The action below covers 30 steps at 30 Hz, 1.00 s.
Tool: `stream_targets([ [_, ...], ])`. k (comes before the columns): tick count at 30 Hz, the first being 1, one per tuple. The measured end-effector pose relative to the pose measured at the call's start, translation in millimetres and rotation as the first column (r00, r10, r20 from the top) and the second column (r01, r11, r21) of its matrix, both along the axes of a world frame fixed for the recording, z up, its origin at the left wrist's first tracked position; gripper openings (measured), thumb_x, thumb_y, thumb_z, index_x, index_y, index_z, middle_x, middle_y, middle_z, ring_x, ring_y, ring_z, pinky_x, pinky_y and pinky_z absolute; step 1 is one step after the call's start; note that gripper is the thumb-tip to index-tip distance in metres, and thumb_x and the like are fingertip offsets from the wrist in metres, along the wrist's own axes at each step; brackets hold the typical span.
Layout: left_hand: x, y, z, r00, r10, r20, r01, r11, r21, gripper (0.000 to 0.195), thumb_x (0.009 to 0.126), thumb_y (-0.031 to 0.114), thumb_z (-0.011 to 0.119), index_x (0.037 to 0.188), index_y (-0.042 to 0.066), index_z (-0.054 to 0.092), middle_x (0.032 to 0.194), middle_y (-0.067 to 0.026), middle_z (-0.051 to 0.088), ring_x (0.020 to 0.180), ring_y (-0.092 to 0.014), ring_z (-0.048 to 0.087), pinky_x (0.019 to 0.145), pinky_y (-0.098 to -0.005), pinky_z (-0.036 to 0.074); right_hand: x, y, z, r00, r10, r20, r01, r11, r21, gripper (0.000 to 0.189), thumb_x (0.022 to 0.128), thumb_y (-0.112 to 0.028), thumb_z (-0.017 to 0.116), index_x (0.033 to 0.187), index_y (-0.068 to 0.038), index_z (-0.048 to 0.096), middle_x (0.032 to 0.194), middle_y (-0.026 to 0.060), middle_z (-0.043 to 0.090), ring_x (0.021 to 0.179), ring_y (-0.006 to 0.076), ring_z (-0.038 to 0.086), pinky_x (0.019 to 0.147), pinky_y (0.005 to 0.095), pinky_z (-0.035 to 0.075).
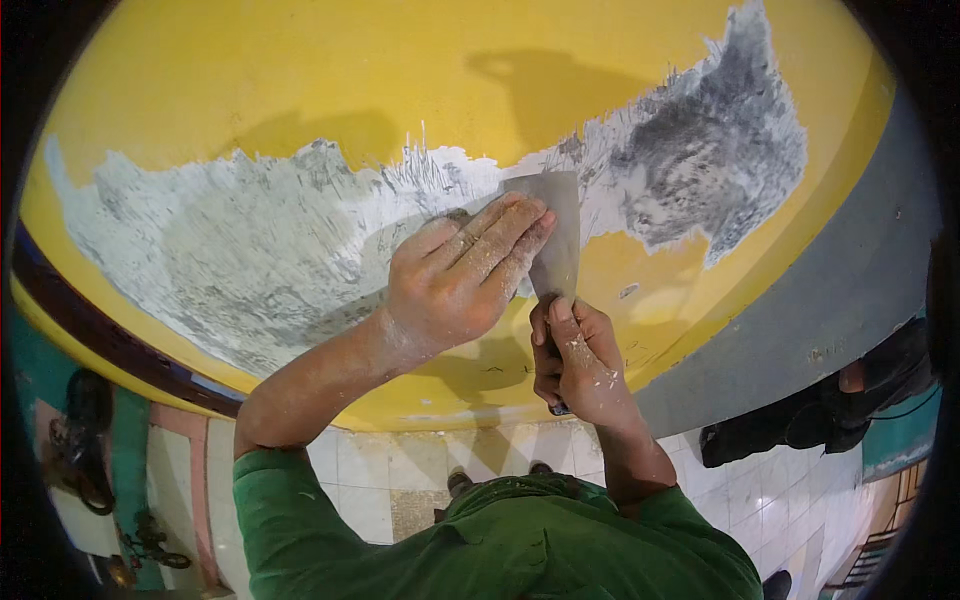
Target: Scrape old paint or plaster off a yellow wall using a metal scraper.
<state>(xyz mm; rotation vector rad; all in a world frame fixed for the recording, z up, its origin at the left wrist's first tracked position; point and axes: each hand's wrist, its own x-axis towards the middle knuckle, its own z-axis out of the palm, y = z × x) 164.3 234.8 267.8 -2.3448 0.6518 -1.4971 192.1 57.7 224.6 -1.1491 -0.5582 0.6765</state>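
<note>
My right hand [589, 367] grips the handle of a putty knife [561, 240], its wide metal blade pointing up across a yellow painted wall [420, 67]. My left hand [465, 277], dusted with pale powder, lies with fingers stretched over the blade's left side; whether the fingertips press on the metal cannot be made out. Under and around both hands runs a long bare patch [255, 255] of white and grey, with ragged scraped edges where the yellow paint is gone. Most of the handle is hidden in my right fist. Pale flakes cling to that hand.
The yellow surface meets a grey band [795, 322] at the right and a dark stripe [112, 330] at the lower left. Dark cloth [825, 412] is bundled at the lower right. Pale floor tiles [364, 469] lie below. Unclear dark objects [86, 442] stand at far left.
</note>
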Motion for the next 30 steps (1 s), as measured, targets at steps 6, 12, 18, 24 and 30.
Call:
stream_targets([
  [6,-0.4,4.1,2.0,0.999,-0.049,-0.013,0.048,0.996,-0.071,0.042,0.067,0.001,0.061,0.109,0.006,0.068,0.113,-0.007,0.065,0.102,-0.018,0.065,0.064,-0.0254,0.047,-4.9,12.8,-2.6,0.999,-0.034,0.011,0.033,0.998,0.05,0.034,0.101,-0.033,0.043,0.078,-0.008,0.045,0.054,-0.0045,0.039,0.043,0.0039,0.035,0.04,0.0214,0.028],
  [12,0.5,5.0,6.1,0.995,-0.097,-0.02,0.094,0.989,-0.116,0.046,0.063,-0.001,0.063,0.109,0.005,0.068,0.113,-0.007,0.065,0.102,-0.018,0.065,0.062,-0.0257,0.047,-4.3,12.7,0.7,0.998,-0.05,0.042,0.047,0.997,0.068,0.034,0.1,-0.033,0.043,0.078,-0.008,0.045,0.054,-0.0044,0.04,0.043,0.004,0.035,0.04,0.0216,0.028],
  [18,0.5,3.1,2.3,0.996,-0.091,-0.017,0.088,0.986,-0.139,0.047,0.061,-0.001,0.065,0.108,0.005,0.068,0.114,-0.0072,0.065,0.1,-0.019,0.065,0.061,-0.0263,0.048,-5.7,7.9,4.5,0.999,0.012,-0.046,-0.01,0.999,0.052,0.034,0.1,-0.034,0.045,0.078,-0.008,0.045,0.053,-0.0042,0.039,0.042,0.0038,0.035,0.039,0.0215,0.029],
  [24,-2.4,1.2,7.5,0.987,-0.15,-0.06,0.135,0.969,-0.206,0.047,0.06,-0.003,0.065,0.106,0.005,0.069,0.111,-0.0075,0.065,0.098,-0.02,0.066,0.063,-0.0267,0.05,-10.4,5.5,12.9,0.998,-0.004,-0.06,0.004,1.0,0.003,0.032,0.1,-0.033,0.046,0.079,-0.008,0.045,0.053,-0.0046,0.04,0.041,0.0039,0.035,0.039,0.0211,0.029],
  [30,-3.5,-0.7,-7.0,0.991,-0.134,-0.028,0.123,0.962,-0.243,0.046,0.058,-0.004,0.064,0.103,0.005,0.069,0.108,-0.0079,0.066,0.094,-0.022,0.067,0.061,-0.0276,0.051,-14.3,5.6,0.4,1.0,-0.029,-0.005,0.029,0.999,0.015,0.032,0.1,-0.033,0.046,0.079,-0.008,0.045,0.054,-0.0048,0.041,0.042,0.0037,0.035,0.039,0.0205,0.029],
])
